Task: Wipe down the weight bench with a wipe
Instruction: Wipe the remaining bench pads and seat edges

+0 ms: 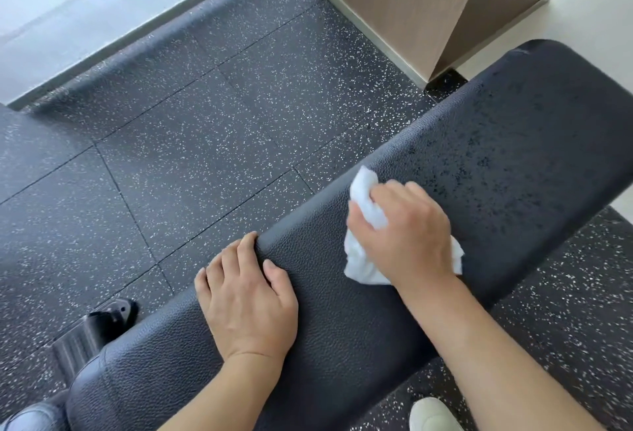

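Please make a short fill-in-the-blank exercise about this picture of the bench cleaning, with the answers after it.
1. The right hand grips a white ____.
2. The left hand rests on the bench's ____ edge.
3. The floor is dark with white ____.
4. The bench's far part looks ____.

Answers: wipe; left; speckles; wet

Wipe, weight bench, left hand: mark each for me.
wipe [366, 187], head view, on the bunched upper end.
weight bench [534, 142], head view, on the bare far pad.
left hand [248, 304], head view, on the back of the hand.
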A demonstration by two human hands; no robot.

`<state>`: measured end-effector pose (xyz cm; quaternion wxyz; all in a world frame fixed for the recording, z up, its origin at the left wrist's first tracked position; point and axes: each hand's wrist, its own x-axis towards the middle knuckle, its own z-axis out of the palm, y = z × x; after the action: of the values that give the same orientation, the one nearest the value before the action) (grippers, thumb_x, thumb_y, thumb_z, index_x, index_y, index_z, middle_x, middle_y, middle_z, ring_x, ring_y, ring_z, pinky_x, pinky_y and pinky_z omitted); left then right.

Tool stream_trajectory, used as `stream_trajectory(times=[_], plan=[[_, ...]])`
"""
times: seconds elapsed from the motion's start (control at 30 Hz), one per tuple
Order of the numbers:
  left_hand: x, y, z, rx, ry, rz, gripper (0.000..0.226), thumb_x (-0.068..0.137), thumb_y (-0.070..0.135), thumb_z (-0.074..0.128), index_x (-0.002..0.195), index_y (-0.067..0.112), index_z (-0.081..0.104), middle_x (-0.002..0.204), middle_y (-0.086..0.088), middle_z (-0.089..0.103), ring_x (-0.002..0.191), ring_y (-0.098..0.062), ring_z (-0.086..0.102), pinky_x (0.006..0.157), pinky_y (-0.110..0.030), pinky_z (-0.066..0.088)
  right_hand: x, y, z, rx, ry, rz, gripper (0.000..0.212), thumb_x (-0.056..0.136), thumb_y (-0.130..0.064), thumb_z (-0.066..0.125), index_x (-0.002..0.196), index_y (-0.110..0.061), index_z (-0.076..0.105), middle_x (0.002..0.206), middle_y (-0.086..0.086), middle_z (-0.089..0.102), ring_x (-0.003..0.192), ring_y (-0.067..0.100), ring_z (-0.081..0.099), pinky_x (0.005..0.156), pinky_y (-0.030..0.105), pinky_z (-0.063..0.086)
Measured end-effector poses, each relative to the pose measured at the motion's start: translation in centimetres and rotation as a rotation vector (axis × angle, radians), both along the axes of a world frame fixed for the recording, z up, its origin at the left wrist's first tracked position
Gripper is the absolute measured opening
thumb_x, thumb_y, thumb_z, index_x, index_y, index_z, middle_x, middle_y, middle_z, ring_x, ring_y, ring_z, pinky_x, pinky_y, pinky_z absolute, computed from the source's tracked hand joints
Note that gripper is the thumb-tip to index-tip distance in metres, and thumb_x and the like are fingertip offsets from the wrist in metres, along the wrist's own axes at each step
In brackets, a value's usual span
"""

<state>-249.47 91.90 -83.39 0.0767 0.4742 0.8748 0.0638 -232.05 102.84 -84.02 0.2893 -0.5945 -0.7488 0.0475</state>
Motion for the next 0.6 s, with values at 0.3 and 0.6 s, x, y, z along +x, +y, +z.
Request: stream_trajectory(times=[0.3, 0.6], plan=[[0.0, -0.1, -0.1, -0.016, 0.014, 0.008, 0.057, 0.094, 0.038, 0.03, 0.142, 0.017, 0.054, 0.137, -0.008, 0.061, 0.127, -0.036, 0.051, 0.118, -0.055, 0.03, -6.9, -1.7, 0.5, -0.028, 0.014, 0.305, 0.026, 0.087, -0.042, 0.069, 0.084, -0.016, 0.065, 0.073, 0.001, 0.056, 0.071, 0.026, 0.052, 0.061, 0.039, 0.04], [0.1, -0.1, 0.0, -0.016, 0.011, 0.014, 0.053, 0.096, 0.037, 0.033, 0.141, 0.018, 0.053, 0.134, -0.008, 0.061, 0.126, -0.035, 0.05, 0.118, -0.054, 0.027, 4.6, 4.3, 0.2, -0.054, 0.002, -0.195, 0.032, 0.089, -0.041, 0.062, 0.072, -0.018, 0.05, 0.069, 0.005, 0.054, 0.068, 0.032, 0.051, 0.058, 0.033, 0.027]])
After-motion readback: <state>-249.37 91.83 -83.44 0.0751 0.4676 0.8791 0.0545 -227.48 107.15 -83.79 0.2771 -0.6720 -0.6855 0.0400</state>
